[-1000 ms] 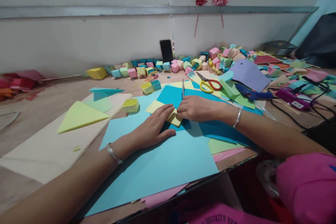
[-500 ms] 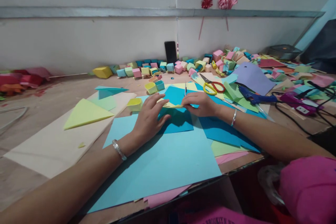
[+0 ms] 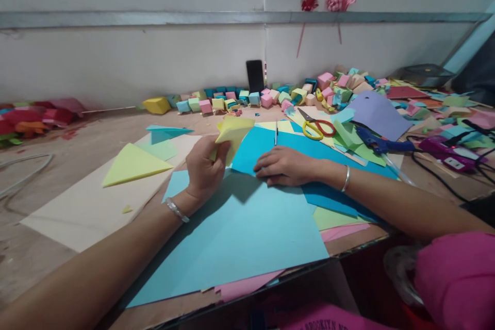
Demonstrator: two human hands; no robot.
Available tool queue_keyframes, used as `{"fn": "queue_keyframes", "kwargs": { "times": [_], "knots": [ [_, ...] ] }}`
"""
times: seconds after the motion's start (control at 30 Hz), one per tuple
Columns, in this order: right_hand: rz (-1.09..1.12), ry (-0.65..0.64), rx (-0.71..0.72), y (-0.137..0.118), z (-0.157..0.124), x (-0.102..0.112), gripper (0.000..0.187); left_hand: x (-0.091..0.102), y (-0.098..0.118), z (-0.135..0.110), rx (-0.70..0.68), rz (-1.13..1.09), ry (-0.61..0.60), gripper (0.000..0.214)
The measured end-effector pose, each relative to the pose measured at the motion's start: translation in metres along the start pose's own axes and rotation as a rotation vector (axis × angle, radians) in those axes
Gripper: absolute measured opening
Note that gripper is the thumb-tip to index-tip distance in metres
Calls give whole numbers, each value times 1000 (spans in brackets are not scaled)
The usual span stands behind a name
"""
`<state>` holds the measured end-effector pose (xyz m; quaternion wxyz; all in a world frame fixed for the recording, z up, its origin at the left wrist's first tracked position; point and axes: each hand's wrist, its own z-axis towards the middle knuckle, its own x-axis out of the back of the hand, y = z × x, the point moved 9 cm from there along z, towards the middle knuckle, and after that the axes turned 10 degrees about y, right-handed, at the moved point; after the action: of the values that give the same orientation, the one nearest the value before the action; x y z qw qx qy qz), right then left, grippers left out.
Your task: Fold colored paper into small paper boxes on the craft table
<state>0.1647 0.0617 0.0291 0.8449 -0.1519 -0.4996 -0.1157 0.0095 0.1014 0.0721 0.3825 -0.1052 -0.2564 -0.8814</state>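
In my left hand (image 3: 207, 165) a piece of folded yellow paper (image 3: 235, 134) is pinched between thumb and fingers, raised above the sheets. My right hand (image 3: 284, 165) lies palm down with its fingers stretched out, on the blue paper (image 3: 255, 147) and the edge of the light blue sheet (image 3: 232, 237). Just beyond its fingers a thin pointed tool (image 3: 276, 133) lies on the blue paper. Scissors (image 3: 315, 124) with yellow and red handles are further back. To the left, a folded yellow paper triangle (image 3: 135, 165) rests on a cream sheet (image 3: 73, 216).
Small paper cubes (image 3: 228, 100) line the wall, with a black phone (image 3: 255, 76) propped behind them. At right lie a purple sheet (image 3: 379, 116), a blue glue gun (image 3: 377, 142), a purple power strip (image 3: 448, 152) and loose cables. A white cord (image 3: 38, 162) lies at far left.
My left hand has lifted the yellow paper off the blue paper and turned it up. My right hand has let go of it and come down flat. The small paper boxes behind are now hidden.
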Motion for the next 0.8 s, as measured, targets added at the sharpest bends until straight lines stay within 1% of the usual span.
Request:
{"fn": "queue_keyframes", "kwargs": {
  "times": [0.13,0.2,0.27,0.3,0.37,0.43,0.5,0.53,0.57,0.6,0.63,0.67,0.73,0.8],
  "knots": [
    [-243,119,-139,39,-10,10,24,1,8,-2,-32,-18,-14,20],
    [-324,193,-213,54,-15,17,25,1,10,-2,-17,-41,-24,20],
    [-343,270,-252,59,-18,23,24,1,7,-2,41,-74,-29,22],
    [-323,292,-241,58,-18,23,23,0,5,-2,80,-97,-38,23],
    [-249,312,-188,50,-15,22,19,-6,0,-4,163,-188,-87,24],
    [-141,338,-169,42,-11,23,17,-17,-3,-7,263,-325,-193,30],
    [33,391,-240,41,-10,28,21,-34,-2,-15,365,-451,-377,38],
    [154,415,-292,42,-10,30,28,-41,1,-21,399,-486,-487,41],
    [286,430,-343,44,-11,31,39,-48,5,-26,408,-494,-594,42],
    [411,439,-389,46,-11,30,49,-52,9,-31,389,-477,-689,41],
    [514,444,-425,47,-12,29,56,-55,12,-35,349,-445,-759,40],
    [585,448,-453,49,-13,27,58,-57,14,-37,301,-404,-798,38],
    [624,464,-497,54,-15,24,51,-57,16,-37,230,-345,-811,35],
    [594,480,-537,60,-18,21,42,-58,14,-36,218,-334,-797,34]
  ]
}}
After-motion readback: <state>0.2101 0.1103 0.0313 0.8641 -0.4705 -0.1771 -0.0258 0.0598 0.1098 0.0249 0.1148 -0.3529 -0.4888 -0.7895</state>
